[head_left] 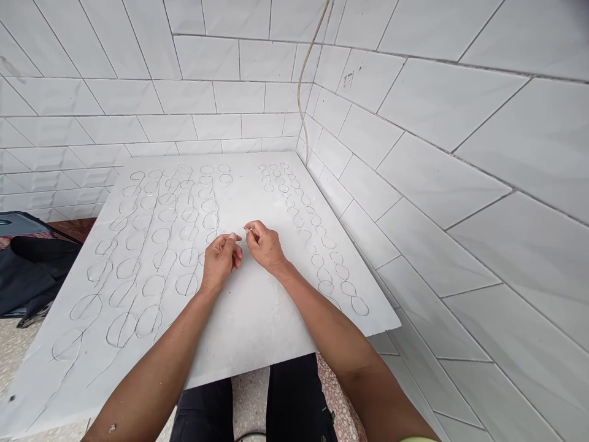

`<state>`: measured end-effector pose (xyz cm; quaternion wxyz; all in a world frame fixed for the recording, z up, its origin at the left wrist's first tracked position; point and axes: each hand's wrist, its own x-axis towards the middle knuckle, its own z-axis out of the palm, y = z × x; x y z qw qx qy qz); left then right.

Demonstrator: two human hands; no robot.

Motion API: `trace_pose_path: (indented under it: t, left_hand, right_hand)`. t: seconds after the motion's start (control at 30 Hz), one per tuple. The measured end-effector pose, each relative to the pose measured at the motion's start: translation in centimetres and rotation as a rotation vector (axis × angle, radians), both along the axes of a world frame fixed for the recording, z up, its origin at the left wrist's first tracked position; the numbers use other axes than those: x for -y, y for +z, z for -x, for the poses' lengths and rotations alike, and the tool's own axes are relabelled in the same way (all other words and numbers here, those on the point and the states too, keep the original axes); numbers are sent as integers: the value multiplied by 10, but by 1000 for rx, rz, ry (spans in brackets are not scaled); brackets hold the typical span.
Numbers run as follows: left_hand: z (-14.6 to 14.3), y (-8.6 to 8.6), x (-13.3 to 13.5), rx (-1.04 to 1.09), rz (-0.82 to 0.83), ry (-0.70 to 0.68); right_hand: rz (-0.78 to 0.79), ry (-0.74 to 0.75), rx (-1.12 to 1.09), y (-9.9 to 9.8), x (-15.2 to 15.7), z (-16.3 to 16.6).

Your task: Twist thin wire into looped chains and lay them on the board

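Over the middle of the white board, my left hand (221, 259) is closed, thumb and index finger pressed together. Close to its right, my right hand (265, 244) is also closed in a pinch, fingertips pointing toward the left hand. Between the fingertips a very thin wire (242, 229) shows faintly; its full shape is too fine to make out. Left of my hands, several rows of round wire loops (153, 285) lie on the board, some with long trailing ends. On the right side lie rows of smaller linked wire loops (360, 306).
The white board (248, 331) spans above my legs, its far right corner at the tiled walls (432, 184). A cable (300, 80) hangs down the wall corner. Dark cloth (34, 273) lies at the left, beyond the board's edge. Speckled floor (248, 399) shows below.
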<state>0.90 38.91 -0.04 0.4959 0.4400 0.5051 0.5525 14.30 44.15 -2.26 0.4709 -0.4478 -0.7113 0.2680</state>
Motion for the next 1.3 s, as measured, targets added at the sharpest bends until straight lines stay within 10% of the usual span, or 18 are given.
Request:
trace_pose_path:
  t: [1.3]
  left_hand:
    - [-2, -2, 3, -133, -52, -51]
  right_hand:
    - [0, -70, -109, 6, -4, -5]
